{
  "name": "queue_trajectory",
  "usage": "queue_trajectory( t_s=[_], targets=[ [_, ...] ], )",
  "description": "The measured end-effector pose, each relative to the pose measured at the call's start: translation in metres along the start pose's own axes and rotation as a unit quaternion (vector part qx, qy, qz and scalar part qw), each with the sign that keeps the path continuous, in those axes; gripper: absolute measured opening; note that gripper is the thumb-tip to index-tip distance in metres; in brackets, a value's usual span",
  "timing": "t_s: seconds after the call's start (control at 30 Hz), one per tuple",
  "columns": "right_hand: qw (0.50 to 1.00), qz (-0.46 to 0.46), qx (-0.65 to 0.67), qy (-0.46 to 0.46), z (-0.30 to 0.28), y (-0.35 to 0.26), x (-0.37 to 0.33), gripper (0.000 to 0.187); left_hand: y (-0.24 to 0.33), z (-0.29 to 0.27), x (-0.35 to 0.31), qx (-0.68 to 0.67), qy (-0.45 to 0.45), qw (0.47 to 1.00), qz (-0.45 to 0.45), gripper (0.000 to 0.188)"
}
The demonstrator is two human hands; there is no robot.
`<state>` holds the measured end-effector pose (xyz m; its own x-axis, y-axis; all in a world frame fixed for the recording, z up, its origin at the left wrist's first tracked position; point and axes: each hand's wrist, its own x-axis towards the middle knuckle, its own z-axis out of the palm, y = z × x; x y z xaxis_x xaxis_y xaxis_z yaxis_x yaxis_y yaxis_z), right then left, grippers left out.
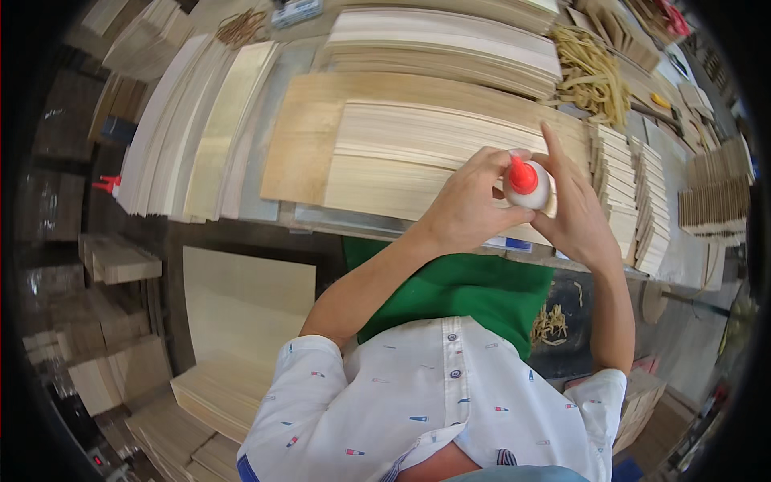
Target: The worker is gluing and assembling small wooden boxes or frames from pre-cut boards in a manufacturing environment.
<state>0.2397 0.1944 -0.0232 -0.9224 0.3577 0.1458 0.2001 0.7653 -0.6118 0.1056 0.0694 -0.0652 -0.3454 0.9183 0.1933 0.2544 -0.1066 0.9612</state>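
Observation:
A white glue bottle (pixel 526 189) with a red nozzle cap stands between my two hands, over the front edge of the workbench, its nozzle toward me. My left hand (pixel 467 201) is closed round its left side, with the thumb along the near side. On the other side my right hand (pixel 580 215) holds the bottle too, its index finger stretched out away from me. A small pale edge shows between the bottle and the right palm; I cannot make out what it is. Below lies a row of thin wooden strips (pixel 385 153) on a wooden board (pixel 297 145).
Stacked pale strips (pixel 442 44) lie behind the board, beside a heap of tan bands (pixel 590 72). Long boards (pixel 229 132) stand at the left, with another red-capped bottle (pixel 107 185) past them. Short slats (pixel 630 185) line the right. A green cloth (pixel 458 285) hangs in front of me.

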Motion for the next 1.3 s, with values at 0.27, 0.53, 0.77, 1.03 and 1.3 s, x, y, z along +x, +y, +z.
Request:
queue_trajectory(
  t_s=[0.27,0.53,0.77,1.03,1.3],
  targets=[
    [0.921,0.109,0.369,0.061,0.033,0.017,-0.024,0.097,-0.022,0.003,-0.011,-0.302,0.117,0.941,-0.103,0.046],
    [0.644,0.075,0.716,0.260,0.103,0.011,-0.008,0.065,-0.024,0.028,-0.001,-0.442,0.192,0.874,-0.063,0.040],
    [0.698,0.076,0.674,0.231,0.064,0.018,0.041,0.054,-0.048,-0.098,-0.064,0.332,-0.027,0.942,0.027,0.096],
    [0.791,0.029,0.595,0.139,0.090,0.002,0.139,0.050,-0.076,-0.151,-0.067,0.400,-0.116,0.909,-0.017,0.106],
    [0.799,0.038,0.595,0.078,0.130,-0.001,0.195,0.052,-0.077,-0.151,-0.065,0.374,-0.101,0.922,-0.014,0.107]
  ],
)
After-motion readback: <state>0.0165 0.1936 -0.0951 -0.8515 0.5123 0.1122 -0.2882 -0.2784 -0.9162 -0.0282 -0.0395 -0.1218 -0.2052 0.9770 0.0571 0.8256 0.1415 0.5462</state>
